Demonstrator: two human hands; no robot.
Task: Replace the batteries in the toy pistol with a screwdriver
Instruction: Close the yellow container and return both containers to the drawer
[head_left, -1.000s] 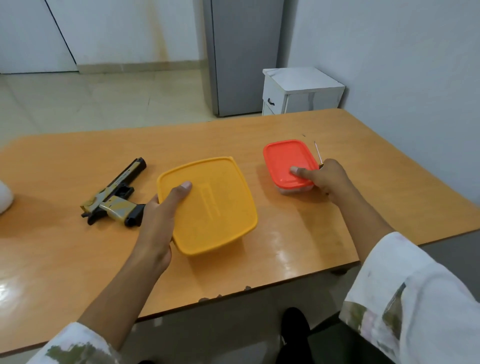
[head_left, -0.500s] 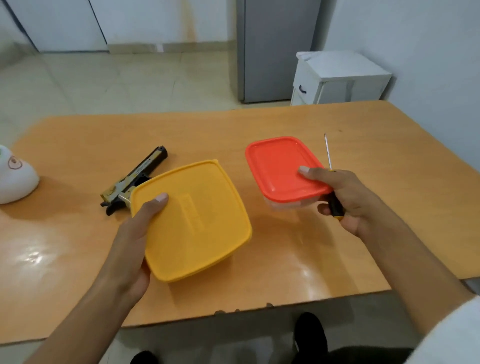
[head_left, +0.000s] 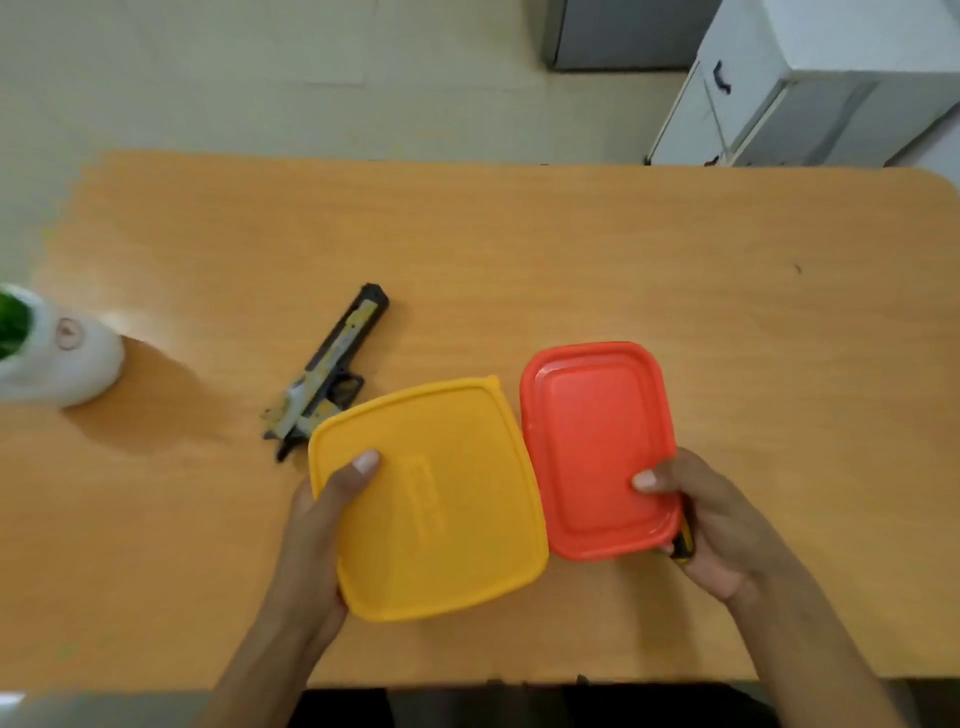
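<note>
The toy pistol (head_left: 332, 371) is lying flat on the orange table (head_left: 623, 249), barrel pointing away from the person, its grip end hiding behind the far left corner of a yellow container (head_left: 441, 509). That corner is sitting so close to the pistol that a careless shift could be knocking it sideways. Just to the right, edge to edge with the yellow one, a red container (head_left: 597, 441) is being held together with the screwdriver (head_left: 681, 544) (only its black-and-yellow handle is showing), and sharing one grip is risking a dropped tool or a tipped box. The left hand (head_left: 317, 525) is clamping the yellow container, thumb on the lid, fingers out of sight underneath. The right hand (head_left: 722, 525) is pressing its thumb on the red lid, fingers curling round the handle below. A white plant pot (head_left: 67, 358) is standing well apart at the left.
</note>
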